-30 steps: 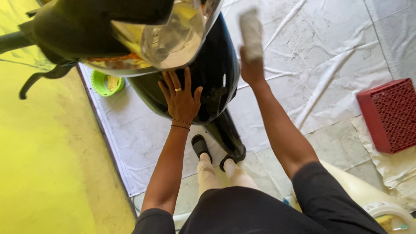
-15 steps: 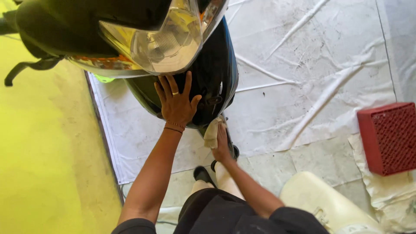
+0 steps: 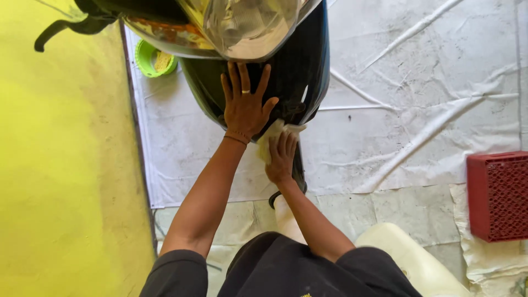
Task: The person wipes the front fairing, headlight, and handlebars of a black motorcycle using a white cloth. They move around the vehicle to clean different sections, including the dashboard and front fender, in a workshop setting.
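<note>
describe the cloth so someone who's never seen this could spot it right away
Start at the black scooter front panel under the headlight. At its lower edge, the right hand presses a pale cloth beside the left hand. It is the only small crumpled rag there.

You have no packages, labels, signs or screens in front of you; none shows anywhere in this view.
</note>
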